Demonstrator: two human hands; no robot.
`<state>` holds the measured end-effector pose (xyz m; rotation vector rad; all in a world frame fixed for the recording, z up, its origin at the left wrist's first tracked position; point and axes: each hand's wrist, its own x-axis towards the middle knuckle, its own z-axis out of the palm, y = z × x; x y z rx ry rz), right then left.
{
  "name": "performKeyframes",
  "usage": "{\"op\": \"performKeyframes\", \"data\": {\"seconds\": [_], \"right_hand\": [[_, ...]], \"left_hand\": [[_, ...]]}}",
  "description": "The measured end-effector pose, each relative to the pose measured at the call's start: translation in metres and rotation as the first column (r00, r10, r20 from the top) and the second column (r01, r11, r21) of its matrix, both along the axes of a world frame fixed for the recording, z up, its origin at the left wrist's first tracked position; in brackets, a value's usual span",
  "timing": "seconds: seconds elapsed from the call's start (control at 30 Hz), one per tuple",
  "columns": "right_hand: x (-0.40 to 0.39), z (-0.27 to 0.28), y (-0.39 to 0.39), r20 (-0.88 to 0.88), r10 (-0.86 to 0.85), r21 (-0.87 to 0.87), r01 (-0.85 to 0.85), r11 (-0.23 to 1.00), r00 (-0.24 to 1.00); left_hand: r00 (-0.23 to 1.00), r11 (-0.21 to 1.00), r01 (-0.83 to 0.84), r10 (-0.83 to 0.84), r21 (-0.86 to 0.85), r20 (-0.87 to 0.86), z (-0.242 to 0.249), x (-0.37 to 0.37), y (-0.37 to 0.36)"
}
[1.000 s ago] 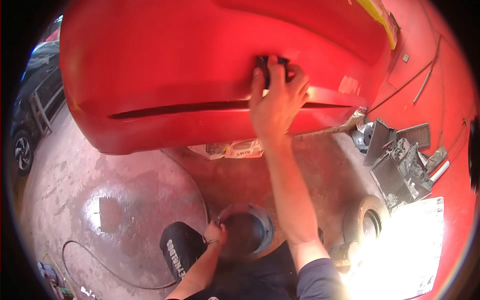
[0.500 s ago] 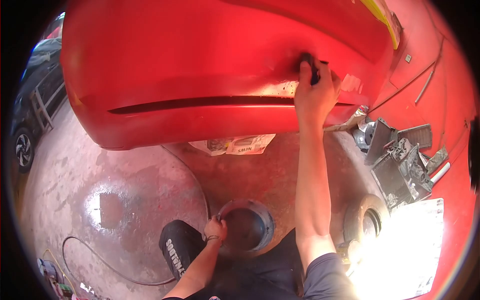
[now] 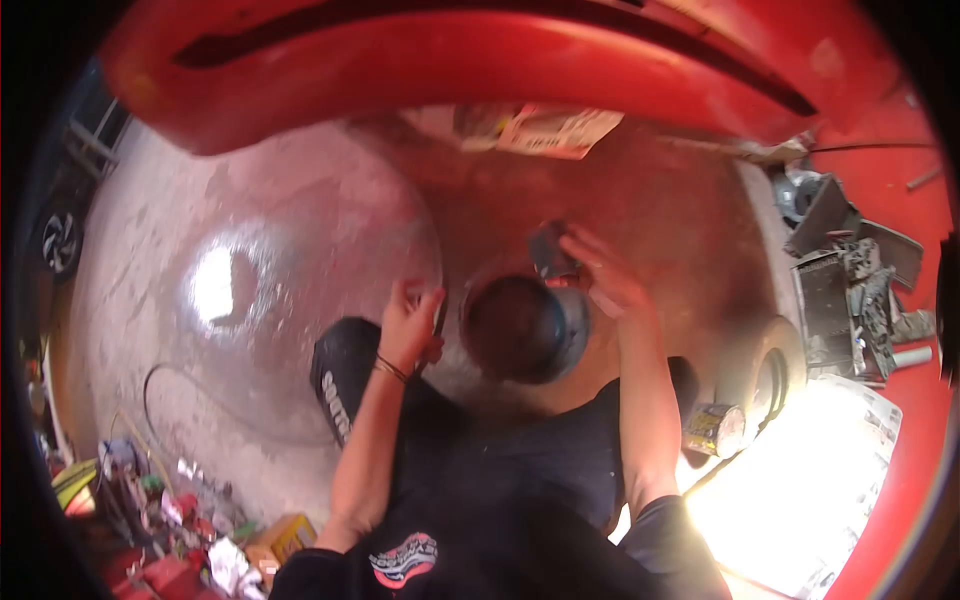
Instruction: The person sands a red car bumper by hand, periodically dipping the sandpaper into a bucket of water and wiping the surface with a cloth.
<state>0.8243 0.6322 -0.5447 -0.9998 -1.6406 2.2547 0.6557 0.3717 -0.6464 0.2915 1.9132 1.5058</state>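
My right hand (image 3: 605, 275) grips a dark grey piece of sandpaper (image 3: 550, 248), blurred by motion, just above the far right rim of a round bucket (image 3: 578, 345). Dark liquid shows inside the bucket. My left hand (image 3: 408, 328) is to the left of the bucket, fingers curled, with a thin dark strip at them that is too blurred to name. Across the top of the view stretches a red car bumper (image 3: 400, 80) with a long dark slot, apart from both hands.
Newspaper (image 3: 560, 132) lies under the bumper. To the right are dark car parts (image 3: 835, 300), a tyre (image 3: 785, 365), a tin can (image 3: 715, 430) and a brightly lit sheet (image 3: 800, 480). Clutter (image 3: 170, 520) fills the lower left. A hose (image 3: 150, 400) crosses the floor.
My right hand has come down from the bumper to the bucket with the sandpaper. My left hand has left the bucket's rim and risen. The view has tilted downward.
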Motion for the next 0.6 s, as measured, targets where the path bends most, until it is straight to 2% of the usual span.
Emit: {"op": "performKeyframes", "data": {"seconds": [0.03, 0.07, 0.1, 0.13, 0.17, 0.23, 0.27, 0.37, 0.4, 0.47, 0.57, 0.6], "right_hand": [[-0.004, -0.045, -0.001, 0.231, 0.056, 0.142, -0.090, 0.986, 0.971], [-0.010, -0.116, 0.006, 0.427, 0.258, 0.299, -0.405, 0.864, 0.867], [-0.012, -0.151, -0.003, 0.613, 0.256, 0.434, -0.589, 0.682, 0.748], [-0.015, -0.184, -0.014, 0.773, 0.184, 0.484, -0.752, 0.448, 0.607], [-0.012, -0.196, -0.040, 0.844, -0.050, 0.529, -0.813, 0.243, 0.534], [0.005, -0.271, -0.052, 0.814, -0.100, 0.580, -0.810, 0.085, 0.573], [0.005, -0.297, -0.051, 0.792, -0.125, 0.603, -0.798, 0.002, 0.598], [0.005, -0.281, -0.046, 0.956, 0.076, 0.278, -0.958, 0.075, 0.283], [0.003, -0.264, -0.043, 0.964, 0.114, 0.229, -0.969, 0.088, 0.238], [-0.007, -0.208, -0.026, 0.973, 0.174, 0.135, -0.984, 0.118, 0.155], [0.013, -0.156, 0.012, 0.851, 0.329, 0.358, -0.911, 0.207, 0.409], [0.019, -0.135, 0.028, 0.783, 0.412, 0.340, -0.876, 0.341, 0.465]], "left_hand": [[0.984, 0.992, -0.035, 0.013, 0.120, 0.179, 0.012, -0.006, -0.011], [0.962, 0.987, -0.071, 0.029, 0.144, 0.271, 0.026, -0.007, -0.020], [0.934, 0.979, -0.108, 0.040, 0.174, 0.356, 0.040, -0.006, -0.024], [0.900, 0.967, -0.149, 0.045, 0.208, 0.433, 0.046, -0.006, -0.027], [0.899, 0.968, -0.133, 0.027, 0.213, 0.436, 0.042, -0.005, -0.032], [0.897, 0.968, -0.099, -0.014, 0.231, 0.442, 0.024, 0.000, -0.042], [0.905, 0.977, -0.075, -0.017, 0.198, 0.425, -0.001, 0.002, -0.050], [0.926, 0.980, 0.033, -0.104, 0.195, 0.363, -0.003, 0.013, -0.050], [0.823, 0.980, -0.042, -0.076, 0.195, 0.563, 0.013, 0.015, -0.045], [0.839, 0.967, -0.004, -0.135, 0.255, 0.527, 0.012, 0.019, -0.033], [0.861, 0.946, 0.118, -0.249, 0.303, 0.444, 0.018, 0.035, 0.005], [0.867, 0.937, 0.162, -0.285, 0.310, 0.409, 0.021, 0.041, 0.021]]}}
